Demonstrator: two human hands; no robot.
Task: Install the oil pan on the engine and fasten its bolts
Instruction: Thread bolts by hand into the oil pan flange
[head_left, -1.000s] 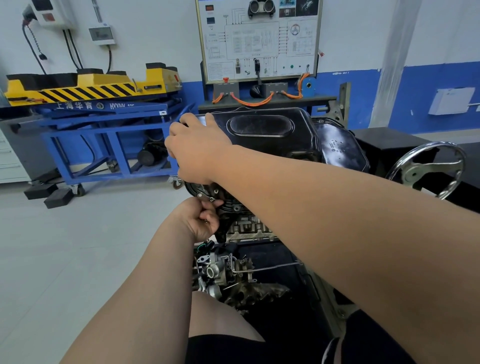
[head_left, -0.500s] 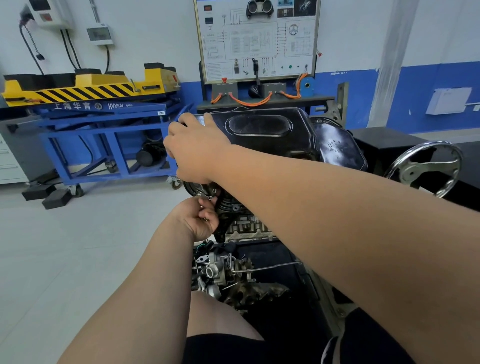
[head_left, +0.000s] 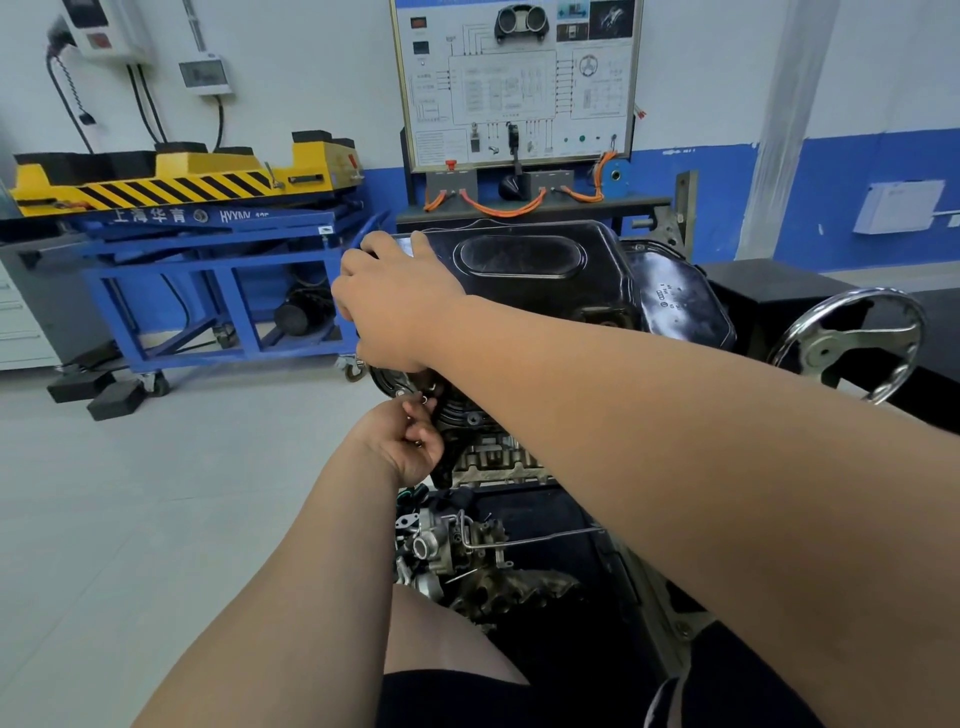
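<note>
1. Two hands are at work on the pan, which is already seated on top of the engine, black and upturned, in the middle of the view.
2. The right hand is laid over the pan's left edge, fingers spread and curled over the rim, so that the pan is steadied.
3. The left hand is held just below, fingers pinched narrow around small bolts close to the flange; how many are held cannot be told.
4. The step in hand is judged to be the starting of a bolt by hand at the left flange.
5. Next, a bolt must be lined up with its hole and turned in straight, with the pan kept from shifting.
6. Compared with a second ago, little is changed: the right hand has stayed on the rim, and the left fingers have been raised slightly toward the flange.
</note>
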